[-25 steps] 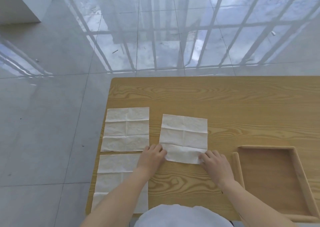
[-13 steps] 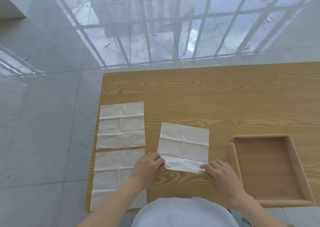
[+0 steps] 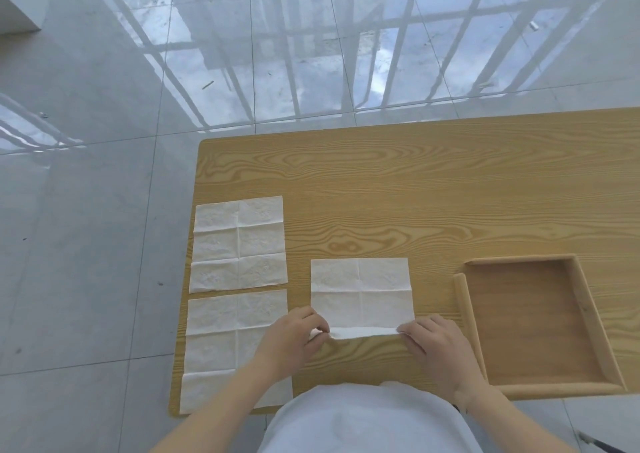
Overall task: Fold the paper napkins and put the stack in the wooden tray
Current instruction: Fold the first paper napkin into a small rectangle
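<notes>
A white paper napkin (image 3: 360,291) lies unfolded in the middle of the wooden table, its near edge lifted and curling over. My left hand (image 3: 294,340) pinches the napkin's near left corner. My right hand (image 3: 433,345) pinches its near right corner. Two more unfolded napkins lie at the table's left edge: one farther (image 3: 239,243), one nearer (image 3: 225,335), partly under my left forearm. The empty wooden tray (image 3: 464,309) sits to the right of my right hand.
The wooden table (image 3: 415,189) has bare surface beyond the napkins and tray. Its left edge drops to a glossy tiled floor (image 3: 86,210). My white shirt hides the table's near edge in the middle.
Both hands have pinched the middle napkin's near corners and lifted its near edge off the table, starting a fold away from me. The camera has tilted, so everything sits lower in view.
</notes>
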A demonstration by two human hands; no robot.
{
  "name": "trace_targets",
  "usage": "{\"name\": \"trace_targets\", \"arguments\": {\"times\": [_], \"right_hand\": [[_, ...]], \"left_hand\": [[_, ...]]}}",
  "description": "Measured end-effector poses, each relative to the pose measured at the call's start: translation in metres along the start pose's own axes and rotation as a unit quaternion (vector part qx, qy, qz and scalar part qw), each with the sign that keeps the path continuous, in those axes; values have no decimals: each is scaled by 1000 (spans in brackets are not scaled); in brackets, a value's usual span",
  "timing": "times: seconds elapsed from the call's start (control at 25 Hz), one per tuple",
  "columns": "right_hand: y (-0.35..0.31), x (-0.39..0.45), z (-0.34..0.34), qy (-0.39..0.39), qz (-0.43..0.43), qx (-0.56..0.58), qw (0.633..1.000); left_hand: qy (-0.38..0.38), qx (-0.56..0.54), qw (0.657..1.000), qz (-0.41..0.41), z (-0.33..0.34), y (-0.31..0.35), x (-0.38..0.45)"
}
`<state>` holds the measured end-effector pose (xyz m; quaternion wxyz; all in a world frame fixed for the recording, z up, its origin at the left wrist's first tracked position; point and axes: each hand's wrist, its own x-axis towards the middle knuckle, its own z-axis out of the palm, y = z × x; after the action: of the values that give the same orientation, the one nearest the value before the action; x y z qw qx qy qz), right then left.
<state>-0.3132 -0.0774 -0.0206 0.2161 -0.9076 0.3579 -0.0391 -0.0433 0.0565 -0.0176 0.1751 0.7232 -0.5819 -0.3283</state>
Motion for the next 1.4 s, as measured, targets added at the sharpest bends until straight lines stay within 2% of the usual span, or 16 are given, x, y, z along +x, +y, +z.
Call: {"name": "trace_targets", "arguments": {"times": [0.24,0.36,0.52,0.88,1.12,1.4], "right_hand": [[9,31,-5,-6,69,35,997],[13,45,-3,-33,94,31,995],[15,57,0,-56,118,8,991],[18,60,0,-22,130,-58,990],[17,69,-1,-68,103,-70,990],[16,75,0,-83,131,-54,986]], "left_hand": [[5,-35,996,-79,-3,-4,18],[-11,0,994,-108,-1,-10,28],[25,37,990,-134,4,-14,33],[96,128,979,-129,2,-12,38],[43,170,982,-72,1,-7,55],[55,153,983,-89,3,-2,58]]}}
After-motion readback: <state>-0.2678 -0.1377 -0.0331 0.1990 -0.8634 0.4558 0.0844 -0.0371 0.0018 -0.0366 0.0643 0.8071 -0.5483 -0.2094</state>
